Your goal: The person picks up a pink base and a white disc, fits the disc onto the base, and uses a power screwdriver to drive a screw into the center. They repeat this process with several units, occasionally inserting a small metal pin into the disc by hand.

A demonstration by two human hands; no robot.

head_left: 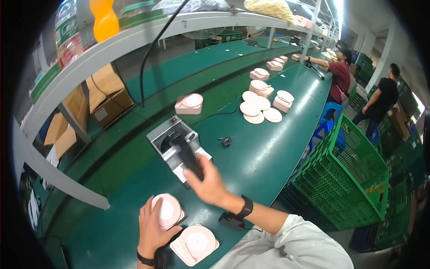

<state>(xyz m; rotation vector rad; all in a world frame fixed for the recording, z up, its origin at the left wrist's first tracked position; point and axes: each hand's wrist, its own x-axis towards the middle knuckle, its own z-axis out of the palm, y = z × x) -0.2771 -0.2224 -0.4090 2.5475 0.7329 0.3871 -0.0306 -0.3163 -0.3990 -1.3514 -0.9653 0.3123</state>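
My right hand (207, 181) is wrapped round a black handheld power screwdriver (187, 154), blurred by motion. Its far end is over a silver screw-feeder-like metal box (175, 145) with a red switch; whether they touch, I cannot tell. At lower left, my left hand (151, 226) grips the side of a pale pink, turntable-shaped device (168, 211), with fingers on its round top and thumb by its near edge. Just right of that thumb lies a second pink device (197, 244), its round disc facing up.
Loose pink discs (254, 107) and more pink devices (189, 104) lie farther along the green bench (251, 157). A small black coiled part (227, 141) sits right of the metal box. Green crates (345, 175) stand right; two people (340, 74) are beyond. A shelf (148, 33) overhangs the left.
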